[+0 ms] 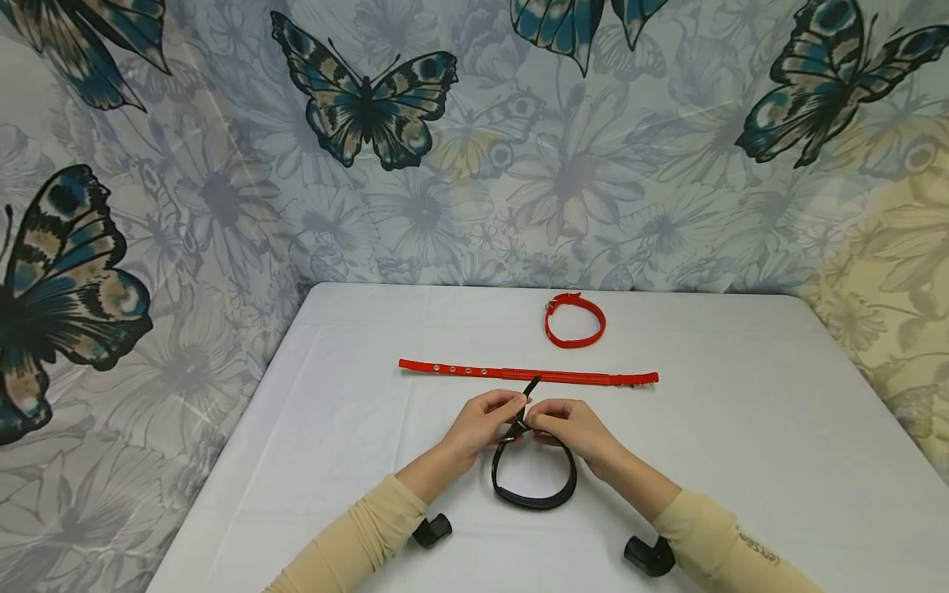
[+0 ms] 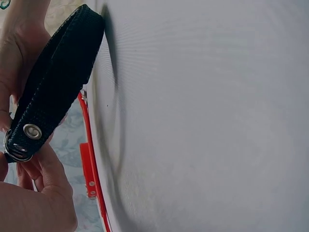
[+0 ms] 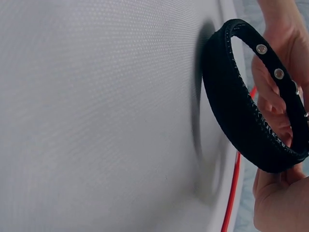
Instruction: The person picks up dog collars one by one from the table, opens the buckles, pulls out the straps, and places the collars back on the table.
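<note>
A black collar (image 1: 535, 501) with metal eyelets is bent into a loop between my hands, above the white table. The left hand (image 1: 474, 427) pinches the strap beside the buckle, and the free strap end points away past the fingers. From the other side, the right hand (image 1: 580, 428) grips the loop near the same buckle. In the left wrist view, the collar (image 2: 63, 82) shows an eyelet and a metal ring close to the fingertips. The right wrist view shows the padded band of the collar (image 3: 241, 108); some of the buckle is hidden by fingers.
Just beyond the hands, a red collar (image 1: 474, 372) lies straight across the white table (image 1: 741, 395). Farther back lies a second red collar (image 1: 602, 319), buckled into a ring. A butterfly-print cloth (image 1: 415, 222) hangs behind the table.
</note>
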Tool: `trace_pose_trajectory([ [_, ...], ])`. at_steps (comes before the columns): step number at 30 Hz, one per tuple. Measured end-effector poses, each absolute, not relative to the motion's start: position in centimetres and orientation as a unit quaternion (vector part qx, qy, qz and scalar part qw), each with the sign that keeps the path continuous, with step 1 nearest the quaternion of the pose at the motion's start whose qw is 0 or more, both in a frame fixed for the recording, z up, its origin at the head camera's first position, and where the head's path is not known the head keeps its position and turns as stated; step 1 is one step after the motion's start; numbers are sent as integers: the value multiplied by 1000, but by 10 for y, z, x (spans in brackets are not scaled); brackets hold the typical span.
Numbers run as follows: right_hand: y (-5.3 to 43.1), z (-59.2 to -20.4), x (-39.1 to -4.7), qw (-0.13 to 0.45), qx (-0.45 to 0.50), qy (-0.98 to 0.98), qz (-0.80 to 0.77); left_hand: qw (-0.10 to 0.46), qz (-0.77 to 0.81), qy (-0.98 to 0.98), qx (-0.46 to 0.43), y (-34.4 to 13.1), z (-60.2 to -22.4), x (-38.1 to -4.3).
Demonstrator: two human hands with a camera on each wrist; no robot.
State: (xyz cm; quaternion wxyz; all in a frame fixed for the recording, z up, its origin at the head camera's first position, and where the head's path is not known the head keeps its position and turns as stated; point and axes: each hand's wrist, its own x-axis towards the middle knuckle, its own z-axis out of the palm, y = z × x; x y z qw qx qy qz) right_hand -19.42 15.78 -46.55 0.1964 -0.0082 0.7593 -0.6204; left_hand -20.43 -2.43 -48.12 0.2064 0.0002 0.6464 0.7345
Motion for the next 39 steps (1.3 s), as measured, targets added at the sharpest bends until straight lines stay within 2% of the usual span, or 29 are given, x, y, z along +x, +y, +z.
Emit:
trace_pose_trajectory([
  [10, 159, -468, -191, 182, 10, 739, -649, 223, 710, 668, 27, -32, -482, -204],
  [19, 163, -470, -188, 173, 40, 729, -661, 279, 663, 693, 56, -54, -479, -198],
  [28, 168, -473, -188, 169, 45, 723, -668, 261, 652, 711, 39, -57, -479, -196],
  [39, 169, -474, -188, 166, 63, 729, -662, 265, 644, 716, 56, -59, -478, -197],
])
